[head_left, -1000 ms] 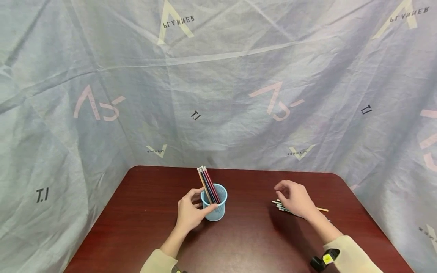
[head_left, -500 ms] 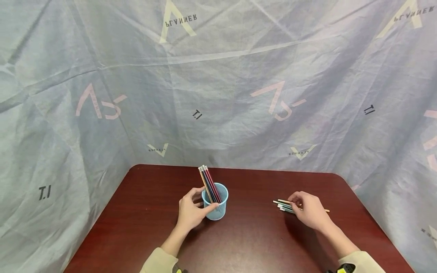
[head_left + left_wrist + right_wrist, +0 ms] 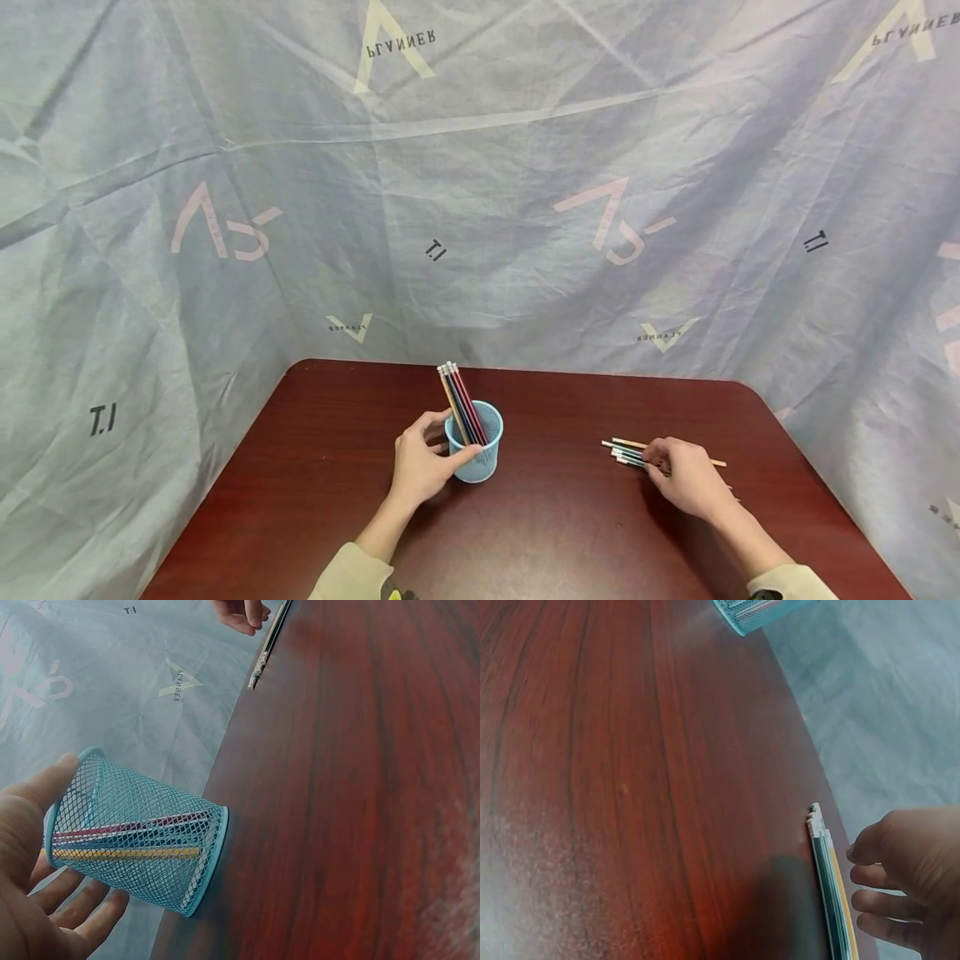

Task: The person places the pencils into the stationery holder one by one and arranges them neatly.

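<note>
A light-blue mesh pen cup stands on the table with several pencils leaning in it, their white ends up. My left hand grips the cup near its rim, thumb at the near side and fingers behind. In the left wrist view, pencils show through the mesh of the cup. My right hand hovers over several loose pencils, dark green and yellow, lying side by side. The right wrist view has its loosely bent fingers beside and apart from the pencils, holding nothing.
The dark red wooden table has rounded far corners. A grey printed cloth hangs behind it and along both sides. Between the cup and the loose pencils lies a stretch of bare tabletop.
My right hand has moved right, nearer to me and down towards the loose pencils, uncovering more of their white ends. My left hand keeps its grip on the cup.
</note>
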Tool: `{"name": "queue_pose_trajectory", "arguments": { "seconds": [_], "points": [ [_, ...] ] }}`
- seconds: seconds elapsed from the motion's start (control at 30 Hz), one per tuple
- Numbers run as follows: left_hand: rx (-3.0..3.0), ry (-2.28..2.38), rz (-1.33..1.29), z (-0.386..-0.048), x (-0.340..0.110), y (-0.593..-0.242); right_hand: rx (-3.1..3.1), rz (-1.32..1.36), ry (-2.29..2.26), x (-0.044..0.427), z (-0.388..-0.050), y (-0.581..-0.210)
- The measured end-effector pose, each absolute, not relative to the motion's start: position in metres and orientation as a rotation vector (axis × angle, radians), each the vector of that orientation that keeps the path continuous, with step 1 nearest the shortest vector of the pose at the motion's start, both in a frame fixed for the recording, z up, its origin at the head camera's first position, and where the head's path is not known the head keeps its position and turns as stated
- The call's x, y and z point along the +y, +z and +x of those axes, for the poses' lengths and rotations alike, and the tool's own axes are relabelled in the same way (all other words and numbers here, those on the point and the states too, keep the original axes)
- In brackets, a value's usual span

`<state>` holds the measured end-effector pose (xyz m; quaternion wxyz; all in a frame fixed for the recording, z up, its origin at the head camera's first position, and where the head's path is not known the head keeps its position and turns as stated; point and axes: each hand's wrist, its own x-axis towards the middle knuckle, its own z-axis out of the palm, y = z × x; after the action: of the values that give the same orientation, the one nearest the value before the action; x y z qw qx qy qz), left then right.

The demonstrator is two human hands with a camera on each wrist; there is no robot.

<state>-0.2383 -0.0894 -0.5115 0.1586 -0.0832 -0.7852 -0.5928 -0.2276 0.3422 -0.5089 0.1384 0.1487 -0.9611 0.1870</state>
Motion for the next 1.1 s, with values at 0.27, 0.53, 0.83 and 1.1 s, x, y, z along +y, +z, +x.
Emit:
{"name": "queue_pose_trajectory", "arguments": {
  "seconds": [0.27, 0.53, 0.83, 1.1],
  "points": [
    [-2.232, -1.696, -0.238, -0.238, -0.089, -0.512, -2.81, 0.436, 0.511, 0.347, -0.226, -0.514],
    [-2.233, -1.699, -0.241, -0.238, -0.09, -0.512, -2.811, 0.439, 0.462, 0.35, -0.226, -0.52],
    [-2.235, -1.699, -0.241, -0.238, -0.089, -0.513, -2.799, 0.467, 0.417, 0.35, -0.225, -0.525],
    [-2.23, -1.702, -0.244, -0.239, -0.089, -0.514, -2.697, 0.548, 0.434, 0.343, -0.228, -0.517]
  ]
}}
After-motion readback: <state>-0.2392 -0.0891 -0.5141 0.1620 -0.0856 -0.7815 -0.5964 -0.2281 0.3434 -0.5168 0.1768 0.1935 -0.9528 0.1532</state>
